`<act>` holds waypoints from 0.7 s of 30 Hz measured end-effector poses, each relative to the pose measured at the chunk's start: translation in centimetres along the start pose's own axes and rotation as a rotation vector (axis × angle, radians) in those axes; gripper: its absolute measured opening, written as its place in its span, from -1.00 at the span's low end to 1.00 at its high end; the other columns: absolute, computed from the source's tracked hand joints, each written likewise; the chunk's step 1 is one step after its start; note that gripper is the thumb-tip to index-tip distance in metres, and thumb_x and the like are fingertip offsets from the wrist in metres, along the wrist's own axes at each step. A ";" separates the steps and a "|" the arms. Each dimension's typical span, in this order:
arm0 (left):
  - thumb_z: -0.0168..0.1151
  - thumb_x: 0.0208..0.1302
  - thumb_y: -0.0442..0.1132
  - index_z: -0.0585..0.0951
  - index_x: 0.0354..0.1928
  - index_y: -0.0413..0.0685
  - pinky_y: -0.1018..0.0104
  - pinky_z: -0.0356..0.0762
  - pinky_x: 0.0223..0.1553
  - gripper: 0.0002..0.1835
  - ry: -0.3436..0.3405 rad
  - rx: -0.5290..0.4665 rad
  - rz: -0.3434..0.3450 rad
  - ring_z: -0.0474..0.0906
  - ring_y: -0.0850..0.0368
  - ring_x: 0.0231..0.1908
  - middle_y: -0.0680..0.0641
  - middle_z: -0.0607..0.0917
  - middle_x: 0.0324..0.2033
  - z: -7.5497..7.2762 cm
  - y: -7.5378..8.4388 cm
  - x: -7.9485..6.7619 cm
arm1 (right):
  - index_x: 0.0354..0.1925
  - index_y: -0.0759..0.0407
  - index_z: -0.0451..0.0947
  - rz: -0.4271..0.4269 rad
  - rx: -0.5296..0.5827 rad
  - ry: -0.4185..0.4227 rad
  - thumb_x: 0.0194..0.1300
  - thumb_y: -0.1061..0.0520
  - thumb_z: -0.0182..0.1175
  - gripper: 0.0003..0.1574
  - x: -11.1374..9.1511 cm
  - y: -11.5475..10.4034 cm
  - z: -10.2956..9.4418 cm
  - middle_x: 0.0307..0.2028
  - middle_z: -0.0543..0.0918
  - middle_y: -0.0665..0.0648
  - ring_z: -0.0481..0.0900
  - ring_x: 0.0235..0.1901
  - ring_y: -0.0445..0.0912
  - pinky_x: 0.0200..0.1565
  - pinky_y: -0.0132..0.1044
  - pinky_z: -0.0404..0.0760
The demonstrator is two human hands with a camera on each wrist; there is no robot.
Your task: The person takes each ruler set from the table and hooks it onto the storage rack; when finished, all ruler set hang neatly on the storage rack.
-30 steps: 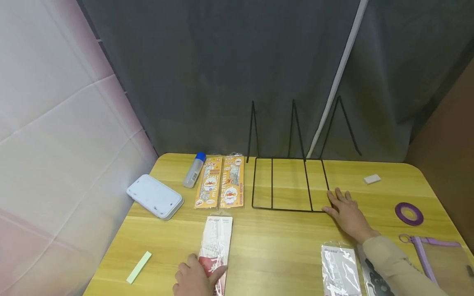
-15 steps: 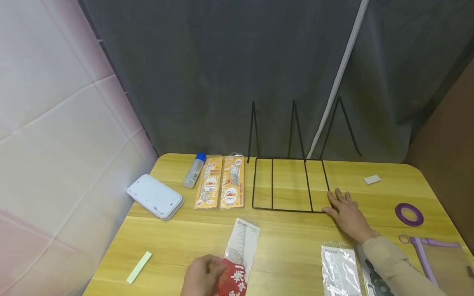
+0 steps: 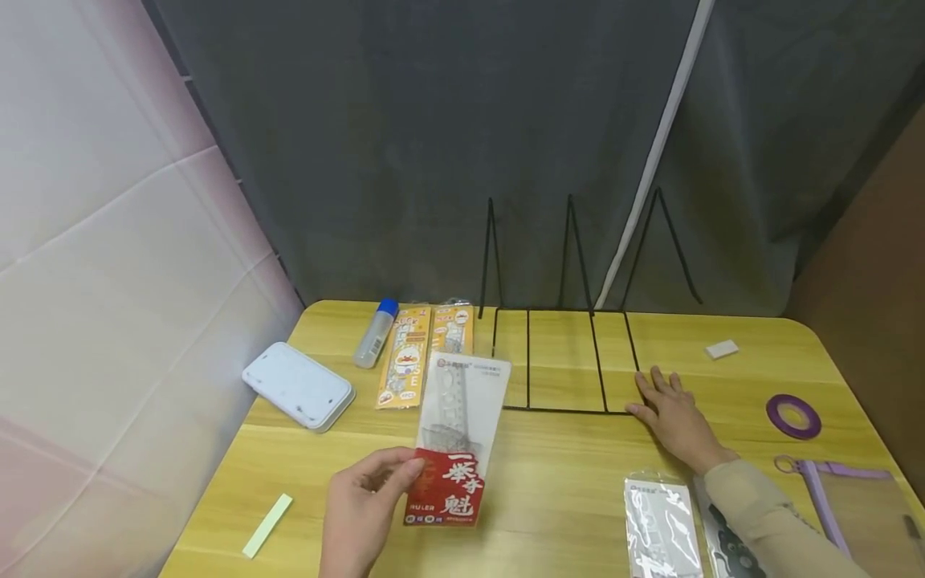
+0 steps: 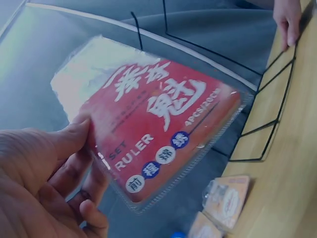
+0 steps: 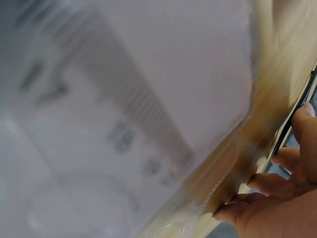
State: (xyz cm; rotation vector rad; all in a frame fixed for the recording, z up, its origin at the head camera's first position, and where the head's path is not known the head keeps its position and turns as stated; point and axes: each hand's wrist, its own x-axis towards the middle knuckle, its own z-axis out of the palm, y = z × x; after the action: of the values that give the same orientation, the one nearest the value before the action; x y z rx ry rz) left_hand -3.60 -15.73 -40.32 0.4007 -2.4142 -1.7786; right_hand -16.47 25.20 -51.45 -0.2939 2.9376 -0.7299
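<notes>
L hand is pinching the ruler pack at its red lower L edge, thumb on the printed face, other fingers tucking behind, w/ most of the pack extending up & right past the thumb. It's hovering above the table, in front of the wire rack, covering the rack's near L corner in the head view. R hand is resting at the rack's near R corner, fingers straight & spreading, touching the wire, not gripping anything. Orange packs are lying just L of the rack, one partly hiding behind the ruler pack. L wrist cam's giving "SET RULER" & "4PCS/20CM" nice & big; head cam's leaving that last bit too small to read but showing the white upper part better. R wrist cam's showing the R fingertips by the black wire, plus a blurry pack w/ ruler marks up close; can't tell which one. Looks-wise, the ruler pack's wearing a white top w/ greyish ruler, red bottom, pale characters, blue & white round badges, all shining under clear film.
</notes>
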 end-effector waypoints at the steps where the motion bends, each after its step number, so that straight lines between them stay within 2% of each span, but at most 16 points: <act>1: 0.40 0.03 -0.23 0.70 -0.39 -0.01 0.32 0.57 -0.36 -0.91 0.035 -0.015 0.010 0.61 0.12 -0.48 0.03 0.72 -0.51 -0.1 0.3 0.0 | 0.40 0.25 0.01 -0.002 -0.002 0.000 0.37 -0.26 -0.07 -0.12 0.0 0.0 0.0 0.38 -0.11 0.46 -0.28 0.32 0.43 0.18 0.40 -0.17; 5: 0.41 0.03 -0.18 0.71 -0.38 -0.02 0.32 0.56 -0.40 -0.88 0.093 -0.044 0.031 0.62 0.12 -0.48 0.02 0.72 -0.50 -0.1 1.0 0.5 | 0.40 0.25 0.01 -0.006 -0.001 0.002 0.37 -0.26 -0.07 -0.12 0.0 0.1 0.1 0.38 -0.11 0.45 -0.28 0.32 0.43 0.18 0.41 -0.17; 13: 0.41 0.03 -0.16 0.71 -0.38 0.00 0.29 0.57 -0.39 -0.88 0.085 -0.041 0.031 0.62 0.12 -0.45 0.02 0.72 -0.49 0.4 0.9 1.6 | 0.39 0.26 0.01 -0.008 -0.014 0.004 0.38 -0.24 -0.07 -0.13 0.0 0.2 0.2 0.37 -0.10 0.46 -0.27 0.31 0.44 0.17 0.42 -0.16; 21: 0.42 0.01 -0.14 0.71 -0.39 0.04 0.34 0.53 -0.45 -0.88 0.101 -0.031 0.079 0.59 0.14 -0.49 0.04 0.72 -0.51 0.9 0.8 2.5 | 0.40 0.25 0.00 -0.004 -0.016 0.007 0.38 -0.24 -0.07 -0.13 0.1 0.3 0.3 0.37 -0.10 0.45 -0.27 0.31 0.44 0.18 0.41 -0.16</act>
State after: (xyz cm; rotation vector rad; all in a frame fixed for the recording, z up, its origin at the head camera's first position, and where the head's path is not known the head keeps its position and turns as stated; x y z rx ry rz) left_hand -6.34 -15.40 -40.02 0.3770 -2.2986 -1.7173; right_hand -16.59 25.29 -51.85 -0.2989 2.9518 -0.7094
